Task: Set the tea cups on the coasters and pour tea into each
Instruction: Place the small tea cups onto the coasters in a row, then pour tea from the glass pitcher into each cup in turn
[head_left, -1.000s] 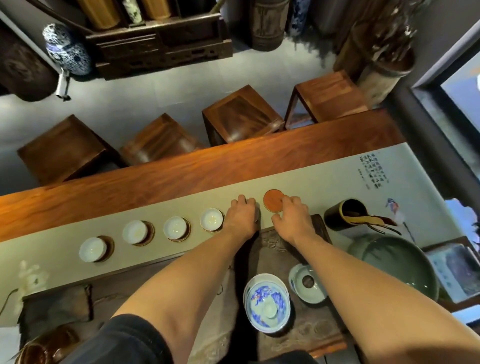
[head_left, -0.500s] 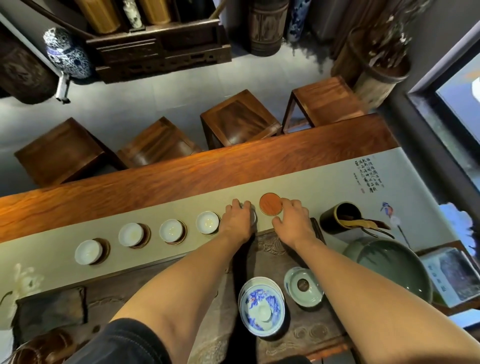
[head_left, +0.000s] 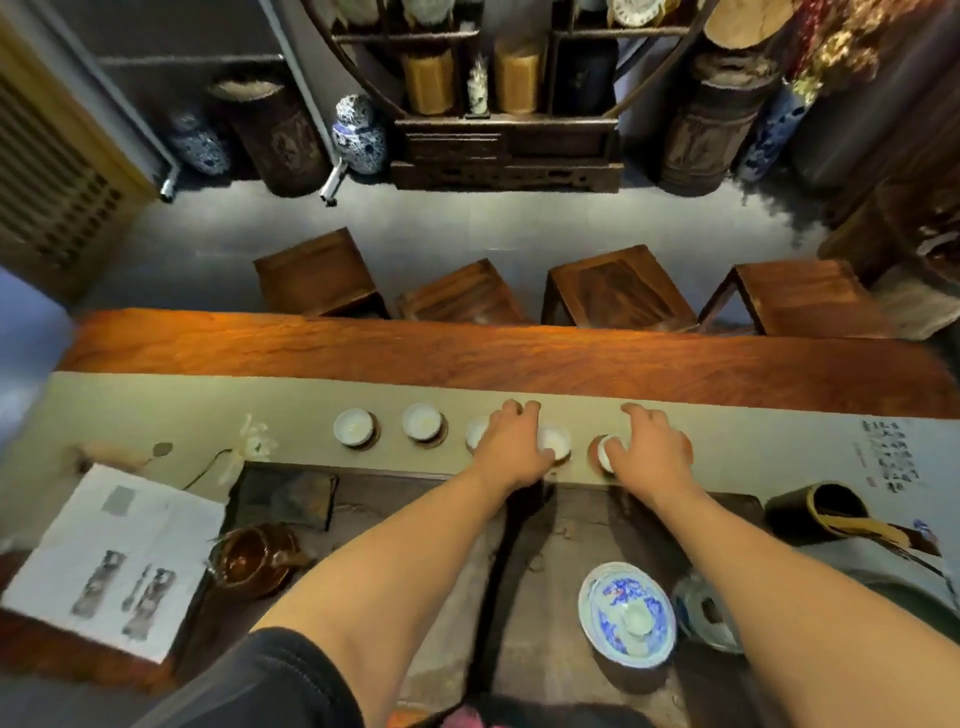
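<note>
Under right hand (head_left: 652, 451): last cup (head_left: 605, 453) settling on coaster, fingers closed on it. Left hand (head_left: 511, 444) steadies neighbour cup (head_left: 553, 441). Next: release, fetch gaiwan (head_left: 627, 613), pour.

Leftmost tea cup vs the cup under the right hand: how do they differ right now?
The leftmost tea cup stands free, untouched; the rightmost cup has the right hand on it. The leftmost tea cup shows its whole rim and pale inside; the rightmost cup is mostly hidden by fingers. The leftmost sits at the row's far end, clear of both hands; the rightmost ends the row beside the left hand's cup. Both are small, white, upright, each on a dark round coaster.
</note>
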